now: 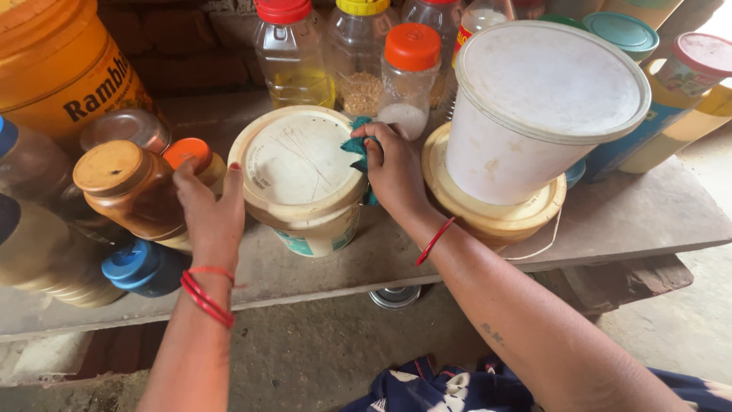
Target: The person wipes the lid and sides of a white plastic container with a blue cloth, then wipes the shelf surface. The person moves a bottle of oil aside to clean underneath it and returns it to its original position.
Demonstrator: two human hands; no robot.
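on shelf: cream tub (299, 172) between both hands
right hand (393, 172): pinches teal cloth (358, 146) on tub lid's right edge
left hand (212, 210): open, steadying tub's left side

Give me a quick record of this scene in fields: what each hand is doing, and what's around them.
left hand: steadies the side of the cream tub
right hand: presses a teal cloth on the tub's lid
tub: upright on the stone shelf, lid on
right of it: white bucket stacked on a yellow tub
behind: orange-capped jar
left: brown jar
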